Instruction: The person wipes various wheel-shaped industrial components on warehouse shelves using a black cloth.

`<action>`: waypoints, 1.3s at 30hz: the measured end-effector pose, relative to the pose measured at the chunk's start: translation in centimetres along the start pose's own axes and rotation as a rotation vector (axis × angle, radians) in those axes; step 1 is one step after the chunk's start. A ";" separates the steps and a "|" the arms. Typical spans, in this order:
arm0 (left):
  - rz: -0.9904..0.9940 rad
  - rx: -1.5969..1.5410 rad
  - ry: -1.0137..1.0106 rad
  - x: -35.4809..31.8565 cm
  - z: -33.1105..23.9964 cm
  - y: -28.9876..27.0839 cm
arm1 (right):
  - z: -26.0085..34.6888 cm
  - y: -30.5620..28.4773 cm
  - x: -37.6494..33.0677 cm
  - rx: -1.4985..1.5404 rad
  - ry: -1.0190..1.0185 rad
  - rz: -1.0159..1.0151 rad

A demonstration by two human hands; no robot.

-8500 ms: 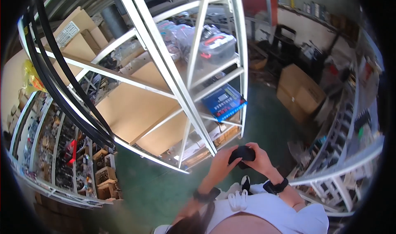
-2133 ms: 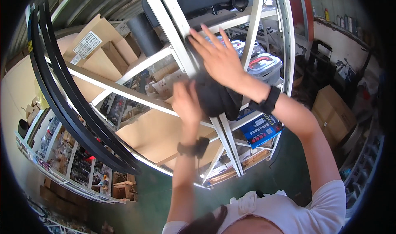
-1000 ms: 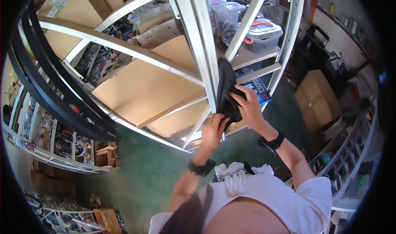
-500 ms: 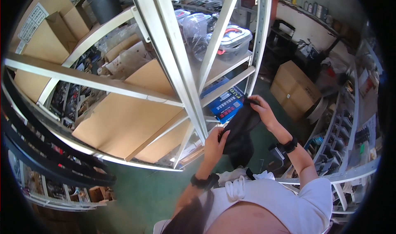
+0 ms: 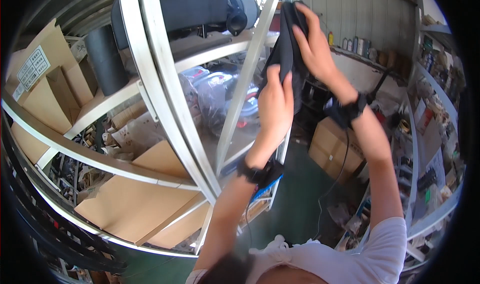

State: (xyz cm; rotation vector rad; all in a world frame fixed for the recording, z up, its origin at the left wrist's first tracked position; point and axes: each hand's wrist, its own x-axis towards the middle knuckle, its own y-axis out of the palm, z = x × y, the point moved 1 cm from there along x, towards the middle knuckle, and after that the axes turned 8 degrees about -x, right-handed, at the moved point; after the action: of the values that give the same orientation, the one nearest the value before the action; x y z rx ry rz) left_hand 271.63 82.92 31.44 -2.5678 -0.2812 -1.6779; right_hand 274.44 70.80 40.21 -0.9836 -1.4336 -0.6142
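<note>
A limp black cloth-like piece [image 5: 286, 46] is held up in front of me by both hands, beside the shelf's upright. My left hand [image 5: 276, 103] grips its lower part between thumb and fingers. Higher up, my right hand [image 5: 316, 46] has its fingers bent over the top edge, with the thumb on the near face. The piece hangs down between the hands, and its exact kind cannot be made out. Each wrist wears a black band; the right one [image 5: 352, 109] has a thin cable hanging from it.
A white metal shelf frame [image 5: 167, 84] stands close on the left, holding flattened cardboard [image 5: 145, 199], a black cylinder [image 5: 106, 59] and clear plastic boxes [image 5: 217, 91]. A cardboard box [image 5: 332, 146] sits on the floor ahead. Shelves crowded with parts [image 5: 432, 149] line the right side.
Both hands have risen and reached forward with the black piece, from about waist height to beside the shelf's upper part. The view has tilted up, showing the top shelf.
</note>
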 end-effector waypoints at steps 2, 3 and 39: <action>-0.094 -0.089 0.056 4.0 1.5 3.7 | -3.4 1.0 4.4 -0.023 -0.080 -0.029; -0.123 -0.203 0.052 6.0 2.9 4.9 | -2.9 0.6 6.5 -0.051 -0.092 0.027; -0.376 0.056 -0.869 -29.0 0.4 -9.9 | 17.5 9.9 -20.7 0.348 -0.511 0.424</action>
State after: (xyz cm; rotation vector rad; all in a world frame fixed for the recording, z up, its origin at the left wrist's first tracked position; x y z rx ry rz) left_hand 258.83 89.22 4.34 -3.1676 -0.8641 -0.4616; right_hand 271.72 86.20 15.93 -1.1605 -1.6304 0.2128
